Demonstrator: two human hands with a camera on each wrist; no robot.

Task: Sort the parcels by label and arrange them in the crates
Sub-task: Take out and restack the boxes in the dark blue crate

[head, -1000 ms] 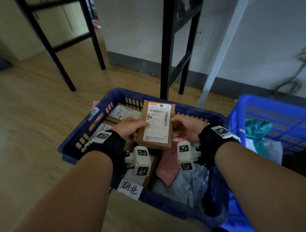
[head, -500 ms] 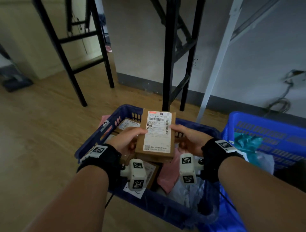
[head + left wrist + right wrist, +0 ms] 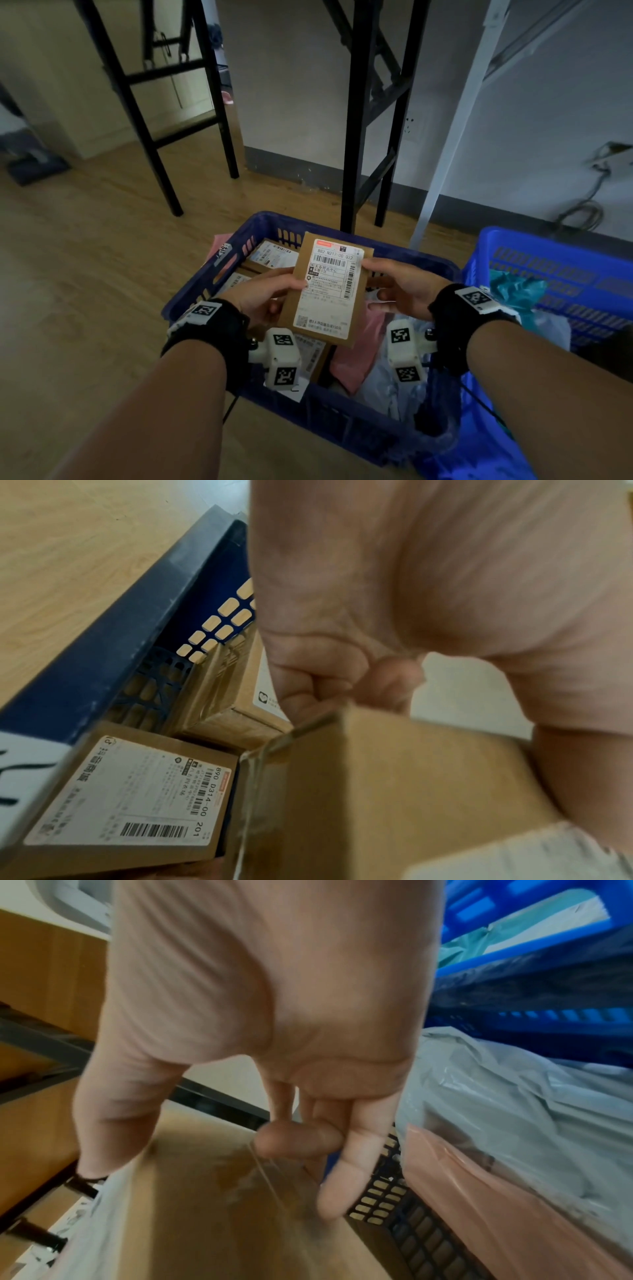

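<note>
Head view: cardboard parcel (image 3: 325,291) held between left grip (image 3: 263,296) and right grip (image 3: 402,291), both clasping its edges.

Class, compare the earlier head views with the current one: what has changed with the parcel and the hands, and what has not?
Little changed. Both hands, left hand and right hand, keep gripping the cardboard parcel label-up above the dark blue crate; nothing was released. The head camera tilted up, showing more wall. The crate's contents stayed put.

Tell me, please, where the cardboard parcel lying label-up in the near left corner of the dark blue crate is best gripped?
Probably the labelled parcel by its two long edges, from above: it lies flat, its top exposed, while the crate wall and a neighbouring box crowd its sides.
</note>
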